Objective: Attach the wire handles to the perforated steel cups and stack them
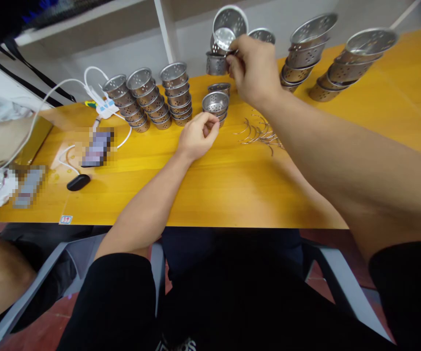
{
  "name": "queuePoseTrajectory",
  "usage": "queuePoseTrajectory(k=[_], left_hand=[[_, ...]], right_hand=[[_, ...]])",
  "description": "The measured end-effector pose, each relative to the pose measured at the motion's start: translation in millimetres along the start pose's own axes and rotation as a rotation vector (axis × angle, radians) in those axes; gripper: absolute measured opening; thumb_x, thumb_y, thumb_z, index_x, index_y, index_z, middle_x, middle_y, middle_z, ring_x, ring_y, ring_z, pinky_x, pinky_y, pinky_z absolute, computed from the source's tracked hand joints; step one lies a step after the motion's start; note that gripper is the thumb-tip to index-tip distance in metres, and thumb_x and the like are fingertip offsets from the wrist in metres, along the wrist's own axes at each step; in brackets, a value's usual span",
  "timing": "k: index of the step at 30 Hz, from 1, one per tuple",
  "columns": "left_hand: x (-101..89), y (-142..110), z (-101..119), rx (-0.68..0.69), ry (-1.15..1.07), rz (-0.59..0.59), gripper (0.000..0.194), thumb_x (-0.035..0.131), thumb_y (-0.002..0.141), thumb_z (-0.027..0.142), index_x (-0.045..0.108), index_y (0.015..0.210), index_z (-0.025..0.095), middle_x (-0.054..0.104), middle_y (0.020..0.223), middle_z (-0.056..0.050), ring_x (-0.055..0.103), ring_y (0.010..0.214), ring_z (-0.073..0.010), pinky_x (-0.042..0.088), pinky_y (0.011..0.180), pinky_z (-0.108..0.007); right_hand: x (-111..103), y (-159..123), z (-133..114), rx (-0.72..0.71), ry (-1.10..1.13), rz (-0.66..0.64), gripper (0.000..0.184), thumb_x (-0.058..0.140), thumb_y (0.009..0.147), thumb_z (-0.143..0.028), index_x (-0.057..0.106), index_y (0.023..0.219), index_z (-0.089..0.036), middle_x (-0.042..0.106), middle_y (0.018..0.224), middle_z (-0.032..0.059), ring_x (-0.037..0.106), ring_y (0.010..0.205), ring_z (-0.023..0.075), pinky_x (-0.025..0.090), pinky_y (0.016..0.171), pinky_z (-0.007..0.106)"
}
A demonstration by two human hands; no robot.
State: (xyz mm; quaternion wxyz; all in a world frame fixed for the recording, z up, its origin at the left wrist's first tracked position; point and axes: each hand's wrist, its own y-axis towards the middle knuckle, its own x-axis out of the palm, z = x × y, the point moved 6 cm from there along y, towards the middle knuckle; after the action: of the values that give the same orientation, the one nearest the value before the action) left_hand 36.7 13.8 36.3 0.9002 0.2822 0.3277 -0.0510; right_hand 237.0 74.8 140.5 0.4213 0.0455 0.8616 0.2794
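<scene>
My right hand (252, 73) fingers are pinched together on a small perforated shiny steel cup (224, 39), held tilted above the far edge of the yellow wooden table (210, 180). My left hand (197, 135) is curled loosely, its fingertips touching a short stack of perforated steel cups (215, 104) just beside a scatter of thin wire handles (259, 132).

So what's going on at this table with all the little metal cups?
A person sits at a yellow table. The right hand holds a perforated metal cup up by a leaning stack. The left hand touches a short stack of cups. Thin wire pieces lie nearby, and more stacks stand behind.
</scene>
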Motion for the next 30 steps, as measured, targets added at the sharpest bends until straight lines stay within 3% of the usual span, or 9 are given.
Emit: queuePoseTrajectory(k=[2,4,7,9,12,18,23,27,30], left_hand=[[-5.4,2,-8,0.003,0.019,0.14,0.042,0.073,0.124,0.043,0.072,0.165,0.031,0.083,0.158,-0.015,0.083,0.112,-0.0238,0.074,0.102,-0.041],[-10.9,4,-12,0.034,0.061,0.259,0.075,0.067,0.127,0.06,0.041,0.195,0.042,0.064,0.187,-0.018,0.082,0.142,-0.031,0.076,0.112,-0.048],[-13.7,3,-6,0.119,0.085,0.284,0.1,0.059,0.129,0.071,-0.005,0.204,0.053,0.044,0.204,-0.017,0.068,0.178,-0.0379,0.072,0.133,-0.056],[-14.1,0,4,0.172,0.054,0.262,0.107,0.061,0.128,0.07,-0.014,0.202,0.052,0.042,0.206,-0.017,0.059,0.19,-0.0399,0.064,0.148,-0.06],[-11.1,-6,20,0.206,0.061,0.206,0.105,0.064,0.127,0.071,-0.002,0.204,0.046,0.048,0.202,-0.016,0.054,0.195,-0.0398,0.055,0.158,-0.061],[-3.8,-7,27,0.184,0.023,0.095,0.09,0.091,0.116,0.056,0.042,0.189,0.037,0.07,0.185,-0.015,0.072,0.18,-0.0402,0.058,0.155,-0.059],[-4.0,-4,26,0.168,0.082,0.041,0.077,0.091,0.113,0.052,0.055,0.18,0.038,0.074,0.182,-0.013,0.072,0.179,-0.0403,0.055,0.156,-0.064],[-5.6,-4,32,0.24,0.096,0.011,0.072,0.089,0.113,0.053,0.062,0.178,0.036,0.074,0.184,-0.012,0.068,0.183,-0.0396,0.05,0.16,-0.064],[-6.7,-3,33,0.216,0.104,-0.037,0.072,0.091,0.112,0.057,0.066,0.177,0.038,0.075,0.185,-0.01,0.065,0.185,-0.0398,0.051,0.16,-0.064]], right_hand=[[-16,-10,-13,-0.075,0.058,0.016,0.025,0.057,0.129,-0.028,0.077,0.143,-0.032,0.093,0.144,0.0075,0.082,0.124,0.029,0.061,0.134,0.052],[-31,-26,-27,-0.15,0.073,0.012,0.028,0.059,0.128,-0.037,0.08,0.144,-0.03,0.093,0.143,0.0107,0.084,0.132,0.0356,0.062,0.136,0.059],[-39,-60,-40,-0.216,0.078,-0.099,0.031,0.06,0.128,-0.05,0.084,0.141,-0.034,0.092,0.149,0.0116,0.082,0.148,0.0434,0.061,0.139,0.065],[-36,-82,-40,-0.218,0.138,-0.175,0.035,0.061,0.129,-0.061,0.086,0.142,-0.04,0.091,0.151,0.0104,0.082,0.147,0.0462,0.06,0.138,0.069],[-24,-110,-31,-0.204,0.217,-0.23,0.041,0.067,0.125,-0.071,0.088,0.145,-0.043,0.09,0.144,0.0118,0.082,0.143,0.0492,0.065,0.131,0.074],[-8,-131,-13,-0.234,0.337,-0.234,0.032,0.081,0.113,-0.053,0.09,0.138,-0.037,0.091,0.13,0.0107,0.087,0.123,0.0437,0.071,0.116,0.065],[-7,-133,-2,-0.152,0.299,-0.269,0.068,0.086,0.097,-0.045,0.081,0.164,-0.037,0.09,0.106,0.0037,0.087,0.101,0.0389,0.073,0.105,0.058],[0,-138,-1,-0.161,0.204,-0.3,0.046,0.087,0.098,-0.044,0.085,0.143,-0.036,0.084,0.089,0.0006,0.082,0.082,0.0354,0.071,0.098,0.056],[3,-141,-1,-0.159,0.263,-0.302,0.032,0.086,0.105,-0.054,0.083,0.13,-0.035,0.081,0.087,0.0009,0.077,0.078,0.0333,0.07,0.091,0.053]])
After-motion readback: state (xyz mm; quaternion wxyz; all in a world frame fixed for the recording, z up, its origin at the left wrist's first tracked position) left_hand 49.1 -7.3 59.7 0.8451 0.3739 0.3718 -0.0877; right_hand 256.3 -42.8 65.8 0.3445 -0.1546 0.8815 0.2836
